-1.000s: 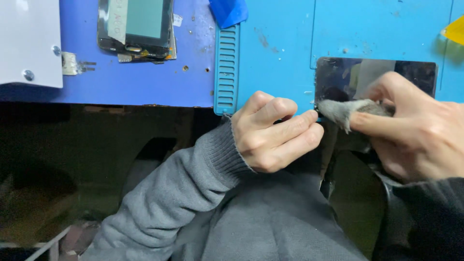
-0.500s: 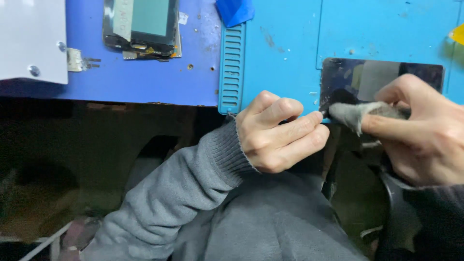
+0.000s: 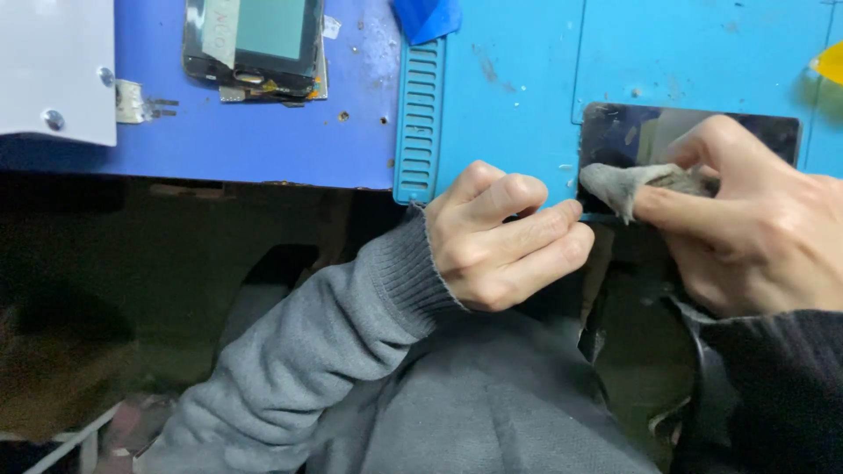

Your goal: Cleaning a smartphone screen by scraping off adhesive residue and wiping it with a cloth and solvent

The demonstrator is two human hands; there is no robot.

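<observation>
A dark glossy phone screen panel point(image 3: 615, 136) lies at the front edge of a light blue work mat point(image 3: 518, 96). My right hand point(image 3: 755, 224) presses a small grey cloth point(image 3: 619, 183) onto the panel's lower left corner, pinching it between fingers and thumb. My left hand point(image 3: 500, 237), in a grey knit sleeve, is curled at the mat's front edge, its fingertips touching the panel's left corner beside the cloth.
A second phone screen assembly point(image 3: 255, 44) lies at the back left on the darker blue bench top point(image 3: 263, 140). A white box point(image 3: 53, 70) sits at far left, a blue tool piece point(image 3: 426, 17) at top centre, a yellow bit point(image 3: 830, 63) at the right edge.
The view has shifted slightly. My right hand and the cloth have stayed on the panel's corner, moving only a little. My left hand keeps its place.
</observation>
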